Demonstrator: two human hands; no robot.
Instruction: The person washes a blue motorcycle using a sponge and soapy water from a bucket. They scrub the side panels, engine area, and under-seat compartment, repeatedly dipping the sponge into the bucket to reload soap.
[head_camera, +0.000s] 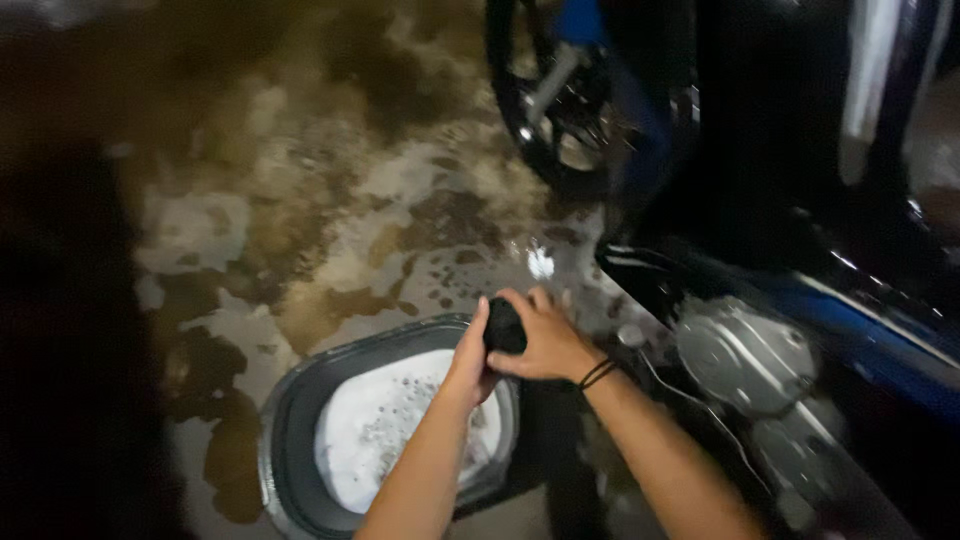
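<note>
Both forearms rise from the bottom edge, 2 bare arms meeting over 1 dark grey basin (285, 420). Fingers of the right hand (545, 345) are curled around 1 small black sponge-like wad (503, 326), closed on it from the right and above. Fingers of the left hand (472, 352) press the same wad from the left, thumb up along its side, so both hands grip it together. Whether it is a sponge or a cloth cannot be told in the blur. That wad sits just above the basin's right rim, near the motorcycle's lower body.

1 black band (597, 374) circles the right wrist.

Below the hands, the basin holds white foam (385, 425) with small dark bubbles across its top; it rests on the wet floor (330, 230), tilted a little in the view.

Around it, the concrete floor shows brown puddles and pale patches of suds, with 1 bright glint of light near the hands.

To the right stands 1 motorcycle (800, 200), dark with blue panels. Its 1 visible wheel (560, 100) is at the top, spokes showing, and 1 grey engine cover (745, 355) lies just beside the right forearm. Dark shadow fills the left edge.
</note>
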